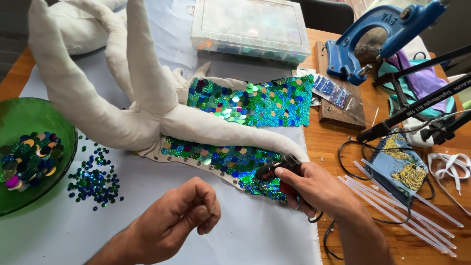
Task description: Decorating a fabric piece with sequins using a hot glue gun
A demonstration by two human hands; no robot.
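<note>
My right hand (314, 189) grips a black glue gun (274, 168), its nozzle pointing left at the sequin-covered edge of a stuffed cream fabric figure (147, 98). Green and blue sequins (223, 158) cover the flat fabric under one padded limb, and a larger sequin patch (260, 102) lies behind it. My left hand (179, 216) hovers over the white sheet (250, 235) with fingers curled and fingertips pinched together; whether a sequin is between them is too small to tell.
A green glass bowl (19, 118) of sequins sits at the left, with loose sequins (95, 179) beside it. A clear plastic sorting box (250, 27) stands at the back. At the right are a blue hand press (378, 37), glue sticks (402, 211), cables and a black stand arm (417, 108).
</note>
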